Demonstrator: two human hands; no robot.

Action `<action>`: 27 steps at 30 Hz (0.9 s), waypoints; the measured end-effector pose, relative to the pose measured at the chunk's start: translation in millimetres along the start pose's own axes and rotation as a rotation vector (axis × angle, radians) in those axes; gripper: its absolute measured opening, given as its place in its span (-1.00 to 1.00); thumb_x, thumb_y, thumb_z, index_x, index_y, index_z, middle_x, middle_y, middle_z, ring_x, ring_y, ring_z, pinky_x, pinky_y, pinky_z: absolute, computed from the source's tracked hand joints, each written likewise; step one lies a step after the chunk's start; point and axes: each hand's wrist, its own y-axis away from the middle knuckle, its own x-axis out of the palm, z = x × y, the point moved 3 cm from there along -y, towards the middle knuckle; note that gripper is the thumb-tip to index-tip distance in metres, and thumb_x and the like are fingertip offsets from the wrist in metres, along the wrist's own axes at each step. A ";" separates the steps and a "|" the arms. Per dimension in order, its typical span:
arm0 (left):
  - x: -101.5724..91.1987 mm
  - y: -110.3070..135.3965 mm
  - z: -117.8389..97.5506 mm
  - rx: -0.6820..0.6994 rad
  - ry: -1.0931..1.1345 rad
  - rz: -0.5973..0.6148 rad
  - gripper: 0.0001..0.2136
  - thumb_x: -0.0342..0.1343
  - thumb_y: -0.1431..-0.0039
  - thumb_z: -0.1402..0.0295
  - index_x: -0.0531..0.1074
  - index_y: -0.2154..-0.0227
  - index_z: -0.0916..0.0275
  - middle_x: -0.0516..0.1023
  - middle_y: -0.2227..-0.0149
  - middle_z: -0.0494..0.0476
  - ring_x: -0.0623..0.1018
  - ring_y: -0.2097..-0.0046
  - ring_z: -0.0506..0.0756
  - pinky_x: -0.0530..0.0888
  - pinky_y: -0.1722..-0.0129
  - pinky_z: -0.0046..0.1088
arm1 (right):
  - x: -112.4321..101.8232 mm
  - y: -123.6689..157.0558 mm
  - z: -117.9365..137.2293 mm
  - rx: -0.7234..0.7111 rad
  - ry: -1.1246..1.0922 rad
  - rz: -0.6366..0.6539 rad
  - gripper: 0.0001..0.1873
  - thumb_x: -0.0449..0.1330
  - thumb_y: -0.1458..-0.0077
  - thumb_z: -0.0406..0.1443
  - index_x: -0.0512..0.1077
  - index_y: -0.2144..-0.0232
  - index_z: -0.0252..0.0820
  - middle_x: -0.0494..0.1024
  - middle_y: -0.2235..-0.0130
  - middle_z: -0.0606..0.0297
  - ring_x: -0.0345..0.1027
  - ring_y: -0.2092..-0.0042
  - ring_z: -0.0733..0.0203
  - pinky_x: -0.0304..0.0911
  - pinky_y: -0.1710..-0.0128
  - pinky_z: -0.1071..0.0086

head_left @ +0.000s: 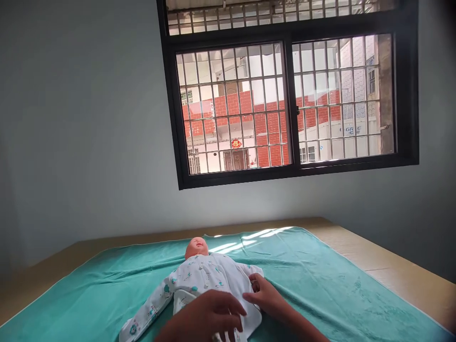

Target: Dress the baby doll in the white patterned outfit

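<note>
A baby doll (197,247) lies on its back with its head towards the window. It wears a white baby shirt (203,271) with small green prints. One long sleeve (147,311) stretches out to the lower left. My left hand (213,313) is over the lower front of the shirt, its fingers bent and apart, with nothing visible in them. Beside the shirt's right edge, near the other sleeve, is my right hand (265,295). Its thumb is apart from the curled fingers, and the fingertips seem to touch the cloth. My left hand hides part of the doll's lower body.
A green blanket (313,280) with some wrinkles is spread under the doll. Around it shows the light-brown surface (384,259) it lies on. Behind stand a grey wall (89,118) and a dark-framed window (235,179) with metal bars. Sunlight falls in stripes near the doll's head.
</note>
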 end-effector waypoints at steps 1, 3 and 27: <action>-12.2 -1.5 4.4 0.024 0.070 -0.083 -0.73 0.11 -0.07 0.22 0.57 0.23 0.23 0.63 0.33 0.12 0.58 0.35 0.08 0.51 0.32 -0.43 | -0.2 3.2 5.6 -0.029 0.040 0.017 -0.59 0.30 0.26 -0.28 0.42 0.25 -0.17 0.46 0.44 0.40 0.34 0.37 0.17 0.23 0.38 0.38; -42.9 -5.4 22.8 0.054 0.114 -0.370 -0.70 0.04 -0.13 0.18 0.54 0.27 0.29 0.61 0.35 0.16 0.58 0.35 0.09 0.52 0.31 -0.40 | 1.2 9.0 14.6 -0.086 0.142 0.046 -0.54 0.30 0.28 -0.33 0.44 0.20 -0.15 0.54 0.31 0.33 0.38 0.28 0.11 0.25 0.28 0.35; -50.6 -21.3 87.4 -0.174 -0.714 -0.567 -0.46 -0.16 -0.25 0.31 0.16 -0.29 0.33 0.01 -0.38 0.24 0.04 -0.39 0.27 -0.01 -0.36 -0.01 | 86.1 23.2 163.1 -0.472 0.139 0.233 -0.82 0.12 -0.16 -0.20 0.48 0.36 -0.13 0.60 0.19 0.28 0.45 0.11 0.04 0.33 0.05 0.30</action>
